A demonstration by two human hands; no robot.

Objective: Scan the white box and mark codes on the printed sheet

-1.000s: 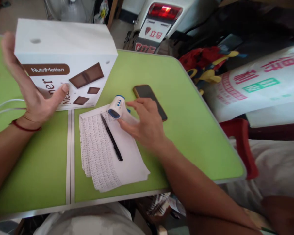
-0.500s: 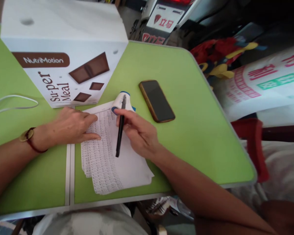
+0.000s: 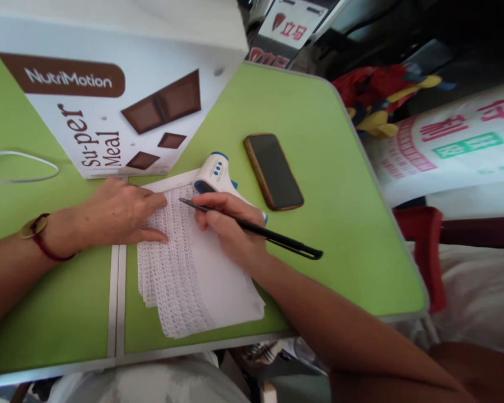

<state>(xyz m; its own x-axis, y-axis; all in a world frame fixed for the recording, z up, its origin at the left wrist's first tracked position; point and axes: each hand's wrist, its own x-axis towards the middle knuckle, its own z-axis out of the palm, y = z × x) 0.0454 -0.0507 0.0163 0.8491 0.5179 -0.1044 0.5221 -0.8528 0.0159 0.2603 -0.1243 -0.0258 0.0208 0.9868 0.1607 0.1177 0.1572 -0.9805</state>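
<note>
A black pen (image 3: 273, 235) is gripped in my right hand (image 3: 237, 226), its tip pointing left over the upper part of the written lines. Whether the tip touches the paper I cannot tell. Below it lie several stacked sheets of paper (image 3: 231, 291), the left part covered in dense rows of small handwriting and the right part blank. My left hand (image 3: 120, 212) rests flat at the sheets' left edge, thumb and forefinger apart on the paper. Just beyond my right hand lies a white and blue handheld thermometer (image 3: 216, 170), partly hidden by that hand.
A large white NutriMotion box (image 3: 151, 67) stands behind the sheets. To the right lies a phone (image 3: 275, 170) in a brown case. A white cable (image 3: 37, 159) runs in from the left across the green folding table (image 3: 340, 240). Past the table's right edge is a red chair (image 3: 428, 252).
My right hand has turned the pen from upright, tip away from me, to slanting with its tip left over the writing. The camera view has shifted slightly; my left hand stays put.
</note>
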